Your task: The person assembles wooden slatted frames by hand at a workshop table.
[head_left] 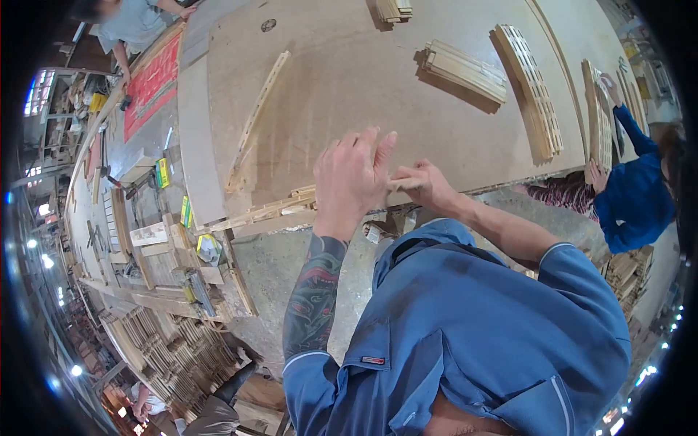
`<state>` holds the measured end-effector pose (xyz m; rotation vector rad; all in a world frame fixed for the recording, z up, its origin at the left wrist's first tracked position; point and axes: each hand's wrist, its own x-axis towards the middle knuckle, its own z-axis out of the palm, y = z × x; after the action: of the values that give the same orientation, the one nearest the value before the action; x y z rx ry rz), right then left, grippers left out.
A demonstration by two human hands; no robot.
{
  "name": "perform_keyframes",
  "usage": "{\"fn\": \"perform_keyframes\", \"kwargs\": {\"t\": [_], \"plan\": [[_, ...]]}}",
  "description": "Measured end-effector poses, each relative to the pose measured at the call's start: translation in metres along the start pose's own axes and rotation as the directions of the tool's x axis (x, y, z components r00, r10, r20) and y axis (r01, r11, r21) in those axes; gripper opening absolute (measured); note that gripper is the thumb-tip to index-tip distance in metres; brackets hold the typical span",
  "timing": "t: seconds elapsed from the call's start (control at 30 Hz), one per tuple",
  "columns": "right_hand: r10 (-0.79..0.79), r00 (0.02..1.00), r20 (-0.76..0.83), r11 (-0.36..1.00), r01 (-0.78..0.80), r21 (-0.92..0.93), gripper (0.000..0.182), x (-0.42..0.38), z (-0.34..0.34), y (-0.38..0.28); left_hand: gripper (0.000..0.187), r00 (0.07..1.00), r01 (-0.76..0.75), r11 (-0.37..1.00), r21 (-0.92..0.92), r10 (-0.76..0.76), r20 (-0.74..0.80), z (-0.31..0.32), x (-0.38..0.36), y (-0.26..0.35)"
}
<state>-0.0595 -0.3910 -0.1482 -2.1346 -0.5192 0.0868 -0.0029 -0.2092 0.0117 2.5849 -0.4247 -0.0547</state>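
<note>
My left hand (350, 171) is raised over the near edge of the workbench (305, 109), its back toward me. Its fingers and thumb point up and away, partly foreshortened, and its palm side is hidden. Close beside it, my right hand (430, 187) has its fingers closed on a short, thin wooden piece (403, 183). One end of that piece reaches toward the base of my left thumb. Just left of my hands, several narrow wooden strips (280, 207) lie along the bench edge. A long notched strip (258, 120) rests farther in on the bench.
A bundle of wooden slats (465, 71) and a row of slotted strips (531, 91) lie at the right. A co-worker in blue (640, 196) handles strips at far right; another person (134, 29) stands upper left. Stacked wood (171, 349) fills the lower left.
</note>
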Motion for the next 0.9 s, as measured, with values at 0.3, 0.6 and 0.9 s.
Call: {"fn": "perform_keyframes", "kwargs": {"t": [0.3,0.6,0.9], "plan": [[0.052,0.980,0.190,0.955,0.007,-0.298,0.028,-0.005,0.026,0.023,0.046,0.982,-0.190,0.977,-0.101,0.191,0.002,0.030,0.011,0.053],[-0.040,0.958,0.283,0.940,0.133,-0.315,0.030,0.007,0.019,0.041,0.056,0.912,-0.153,0.988,-0.034,0.128,-0.389,-0.014,-0.041,0.038],[-0.275,0.938,0.210,0.815,0.344,-0.466,0.043,0.168,0.012,0.029,0.076,0.653,-0.227,-0.628,-0.744,-0.665,0.362,-0.023,-0.188,-0.082]]}}
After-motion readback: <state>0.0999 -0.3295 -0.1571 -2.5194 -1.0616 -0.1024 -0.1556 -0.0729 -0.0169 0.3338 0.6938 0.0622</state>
